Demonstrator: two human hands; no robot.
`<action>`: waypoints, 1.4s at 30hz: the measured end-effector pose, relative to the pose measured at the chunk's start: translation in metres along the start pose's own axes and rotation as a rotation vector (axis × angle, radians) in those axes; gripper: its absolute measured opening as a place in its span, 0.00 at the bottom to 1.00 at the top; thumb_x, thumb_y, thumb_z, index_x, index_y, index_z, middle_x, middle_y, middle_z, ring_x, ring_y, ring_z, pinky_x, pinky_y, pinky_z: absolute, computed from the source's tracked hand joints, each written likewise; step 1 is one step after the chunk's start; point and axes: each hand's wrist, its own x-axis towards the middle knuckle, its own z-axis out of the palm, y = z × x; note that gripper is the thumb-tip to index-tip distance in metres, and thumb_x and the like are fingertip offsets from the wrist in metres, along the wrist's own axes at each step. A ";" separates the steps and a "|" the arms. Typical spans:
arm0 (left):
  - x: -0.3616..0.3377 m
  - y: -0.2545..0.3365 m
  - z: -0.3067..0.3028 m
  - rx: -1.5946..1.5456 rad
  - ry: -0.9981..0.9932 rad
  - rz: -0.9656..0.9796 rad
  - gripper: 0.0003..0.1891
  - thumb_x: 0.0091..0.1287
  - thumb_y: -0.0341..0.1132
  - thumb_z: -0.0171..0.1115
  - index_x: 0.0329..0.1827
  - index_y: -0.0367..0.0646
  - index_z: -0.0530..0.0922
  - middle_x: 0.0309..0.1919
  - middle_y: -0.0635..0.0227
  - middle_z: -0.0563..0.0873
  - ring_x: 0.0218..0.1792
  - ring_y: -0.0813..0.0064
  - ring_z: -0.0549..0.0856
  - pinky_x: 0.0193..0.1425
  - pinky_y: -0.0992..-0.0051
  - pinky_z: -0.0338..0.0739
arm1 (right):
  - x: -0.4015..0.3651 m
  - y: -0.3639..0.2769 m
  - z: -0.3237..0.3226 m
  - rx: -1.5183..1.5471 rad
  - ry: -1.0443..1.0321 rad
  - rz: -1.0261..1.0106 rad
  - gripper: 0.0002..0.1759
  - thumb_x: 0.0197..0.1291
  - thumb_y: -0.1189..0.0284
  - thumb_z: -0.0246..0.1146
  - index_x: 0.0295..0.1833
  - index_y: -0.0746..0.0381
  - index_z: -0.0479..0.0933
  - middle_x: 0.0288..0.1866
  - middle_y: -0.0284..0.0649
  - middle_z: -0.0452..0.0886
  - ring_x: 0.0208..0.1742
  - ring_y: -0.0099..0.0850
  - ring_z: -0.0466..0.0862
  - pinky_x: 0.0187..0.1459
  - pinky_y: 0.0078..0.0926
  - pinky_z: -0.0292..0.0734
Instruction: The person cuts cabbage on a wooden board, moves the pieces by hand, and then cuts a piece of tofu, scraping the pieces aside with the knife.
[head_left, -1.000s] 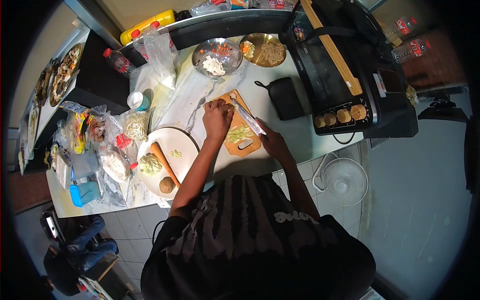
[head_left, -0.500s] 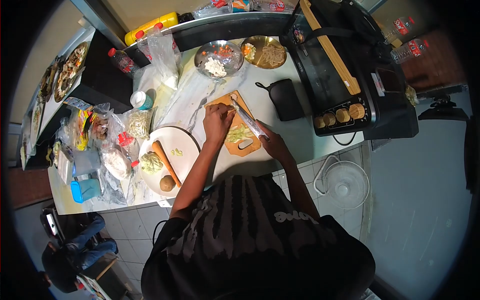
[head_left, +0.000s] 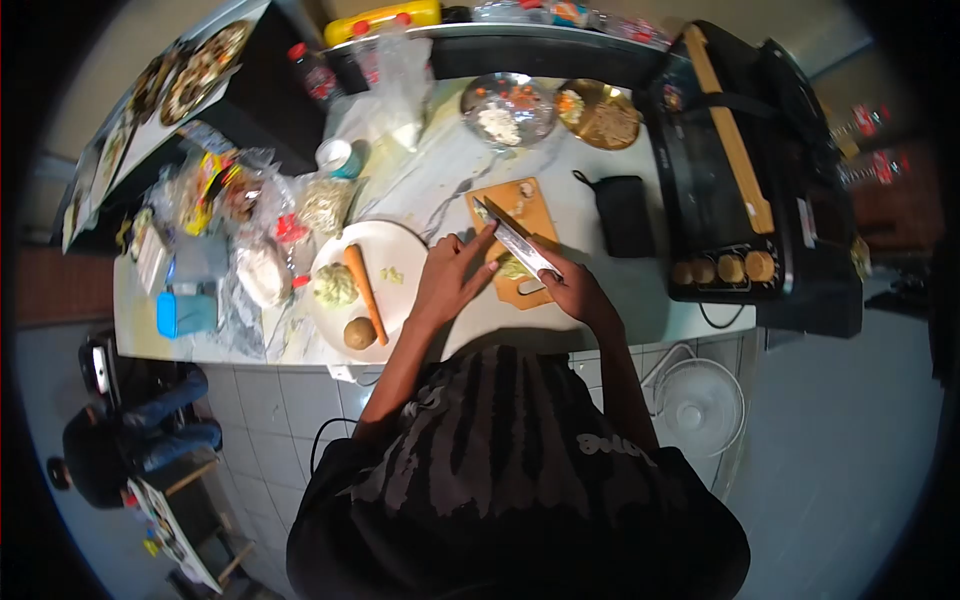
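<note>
My right hand (head_left: 577, 292) grips a knife (head_left: 518, 245), whose blade slants across the wooden cutting board (head_left: 543, 222) toward its upper left. Beside the blade is my left hand (head_left: 447, 282), thumb and index finger spread, the index fingertip right at the blade's edge. Chopped pale green cabbage (head_left: 512, 268) lies on the board, partly hidden under the knife. Small pale bits (head_left: 526, 189) sit near the board's far end. Left of my left hand, a white plate (head_left: 400, 243) carries a carrot (head_left: 366, 295), a cabbage piece (head_left: 335, 285) and a round brown potato-like item (head_left: 359, 333).
Two metal plates (head_left: 548, 128) with chopped food stand at the back. A black pouch (head_left: 625, 215) lies right of the board, before a black oven (head_left: 745, 200). Bags of food (head_left: 262, 270) and a blue-lidded container (head_left: 185, 315) crowd the left. Another person (head_left: 110, 450) sits lower left.
My left hand has gone from bunched fingers at the board's far end to spread fingers beside the blade. The whole view has shifted, with the counter now further right.
</note>
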 end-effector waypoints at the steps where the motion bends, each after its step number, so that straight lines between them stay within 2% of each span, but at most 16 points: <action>1: -0.008 0.000 -0.004 0.057 -0.027 0.007 0.31 0.74 0.52 0.62 0.79 0.60 0.71 0.33 0.58 0.72 0.36 0.58 0.73 0.44 0.62 0.69 | 0.004 -0.003 0.005 0.003 -0.028 -0.014 0.31 0.72 0.71 0.59 0.79 0.44 0.68 0.43 0.53 0.86 0.31 0.35 0.82 0.41 0.32 0.78; 3: -0.025 -0.012 0.000 0.122 -0.030 -0.050 0.33 0.73 0.55 0.61 0.81 0.62 0.68 0.33 0.57 0.73 0.38 0.57 0.73 0.46 0.60 0.67 | 0.012 -0.007 0.014 -0.010 -0.163 0.014 0.31 0.72 0.72 0.58 0.79 0.47 0.67 0.50 0.52 0.86 0.37 0.36 0.83 0.47 0.32 0.78; 4: -0.032 -0.016 -0.001 0.158 -0.027 -0.078 0.34 0.73 0.56 0.61 0.81 0.62 0.67 0.34 0.57 0.74 0.39 0.57 0.73 0.47 0.60 0.67 | 0.013 -0.009 0.018 0.036 -0.166 -0.141 0.30 0.72 0.72 0.58 0.79 0.51 0.67 0.59 0.49 0.85 0.47 0.37 0.85 0.54 0.33 0.77; 7: -0.057 -0.028 0.000 0.203 0.008 -0.161 0.37 0.72 0.60 0.60 0.82 0.63 0.65 0.36 0.57 0.76 0.40 0.57 0.74 0.49 0.60 0.67 | 0.025 -0.027 0.031 -0.095 -0.254 -0.176 0.30 0.72 0.73 0.58 0.78 0.56 0.67 0.66 0.47 0.82 0.55 0.40 0.85 0.59 0.35 0.76; 8: -0.066 -0.030 0.002 0.224 0.064 -0.198 0.37 0.72 0.60 0.60 0.82 0.62 0.65 0.37 0.57 0.76 0.41 0.57 0.74 0.49 0.60 0.67 | 0.026 -0.034 0.033 -0.080 -0.323 -0.062 0.30 0.71 0.71 0.58 0.78 0.51 0.68 0.62 0.51 0.83 0.54 0.46 0.86 0.57 0.39 0.77; 11: -0.083 -0.041 0.004 0.264 0.144 -0.257 0.38 0.71 0.62 0.61 0.82 0.59 0.67 0.38 0.56 0.77 0.41 0.57 0.75 0.49 0.60 0.67 | 0.034 -0.020 0.055 -0.187 -0.341 -0.126 0.30 0.71 0.68 0.58 0.78 0.45 0.68 0.53 0.56 0.84 0.48 0.52 0.85 0.52 0.44 0.78; 12: -0.085 -0.039 0.003 0.272 0.148 -0.314 0.39 0.71 0.62 0.61 0.81 0.57 0.67 0.38 0.56 0.78 0.41 0.57 0.75 0.49 0.60 0.67 | 0.035 -0.019 0.059 -0.187 -0.353 -0.126 0.30 0.71 0.68 0.58 0.78 0.45 0.68 0.53 0.56 0.84 0.48 0.52 0.85 0.52 0.44 0.78; 14: -0.089 -0.043 0.004 0.291 0.185 -0.390 0.41 0.70 0.63 0.62 0.81 0.49 0.67 0.38 0.55 0.78 0.39 0.56 0.76 0.47 0.59 0.68 | 0.038 -0.017 0.066 -0.232 -0.349 -0.144 0.30 0.71 0.66 0.58 0.78 0.40 0.68 0.43 0.59 0.83 0.41 0.55 0.84 0.47 0.47 0.78; 20: -0.084 -0.043 -0.002 0.196 0.268 -0.488 0.40 0.70 0.58 0.65 0.80 0.45 0.68 0.35 0.53 0.77 0.37 0.54 0.76 0.43 0.57 0.68 | 0.036 -0.020 0.062 -0.306 -0.307 -0.172 0.30 0.69 0.68 0.59 0.77 0.41 0.70 0.40 0.56 0.84 0.39 0.54 0.85 0.45 0.48 0.78; 24: -0.068 -0.038 -0.003 0.110 0.400 -0.361 0.35 0.71 0.50 0.67 0.77 0.46 0.71 0.33 0.54 0.76 0.37 0.54 0.76 0.43 0.57 0.68 | 0.024 -0.036 0.042 -0.378 -0.272 -0.115 0.30 0.69 0.68 0.59 0.76 0.42 0.71 0.39 0.55 0.85 0.39 0.53 0.85 0.46 0.46 0.80; 26: -0.053 -0.035 0.000 0.026 0.402 -0.347 0.31 0.69 0.46 0.69 0.74 0.48 0.75 0.32 0.59 0.76 0.37 0.59 0.76 0.44 0.61 0.70 | 0.026 -0.020 0.031 -0.238 0.064 -0.648 0.30 0.68 0.66 0.59 0.76 0.43 0.72 0.37 0.56 0.85 0.39 0.53 0.86 0.45 0.47 0.82; 27: -0.043 -0.031 0.000 -0.010 0.392 -0.344 0.29 0.69 0.43 0.70 0.73 0.51 0.77 0.32 0.62 0.75 0.37 0.62 0.75 0.45 0.62 0.71 | 0.019 -0.023 0.018 -0.267 0.077 -0.652 0.30 0.68 0.66 0.59 0.76 0.43 0.72 0.37 0.56 0.85 0.39 0.53 0.86 0.45 0.47 0.82; 29: -0.021 -0.028 0.003 -0.030 0.396 -0.303 0.26 0.66 0.42 0.73 0.67 0.49 0.82 0.32 0.63 0.76 0.38 0.63 0.78 0.46 0.63 0.74 | -0.005 -0.032 -0.001 -0.466 -0.036 -0.018 0.30 0.68 0.66 0.59 0.76 0.44 0.71 0.36 0.56 0.85 0.38 0.54 0.87 0.44 0.48 0.82; 30: -0.011 -0.031 0.008 -0.013 0.355 -0.228 0.25 0.65 0.42 0.74 0.65 0.48 0.83 0.33 0.63 0.78 0.38 0.62 0.79 0.46 0.63 0.75 | -0.007 -0.019 -0.007 -0.428 0.012 0.064 0.31 0.69 0.65 0.59 0.77 0.45 0.70 0.35 0.56 0.85 0.37 0.55 0.87 0.42 0.50 0.82; 33: 0.021 -0.019 0.012 -0.008 0.249 -0.159 0.22 0.60 0.41 0.76 0.58 0.46 0.86 0.35 0.61 0.80 0.41 0.60 0.82 0.48 0.61 0.79 | -0.013 0.022 -0.019 -0.293 0.188 0.090 0.31 0.69 0.65 0.58 0.78 0.44 0.68 0.34 0.55 0.85 0.36 0.54 0.87 0.42 0.50 0.81; 42: 0.068 -0.017 0.054 0.065 0.081 -0.033 0.21 0.58 0.39 0.76 0.54 0.45 0.87 0.41 0.60 0.85 0.47 0.57 0.84 0.52 0.60 0.80 | -0.004 0.042 -0.012 -0.393 0.206 0.169 0.34 0.71 0.67 0.59 0.81 0.39 0.64 0.38 0.56 0.86 0.38 0.52 0.88 0.43 0.47 0.81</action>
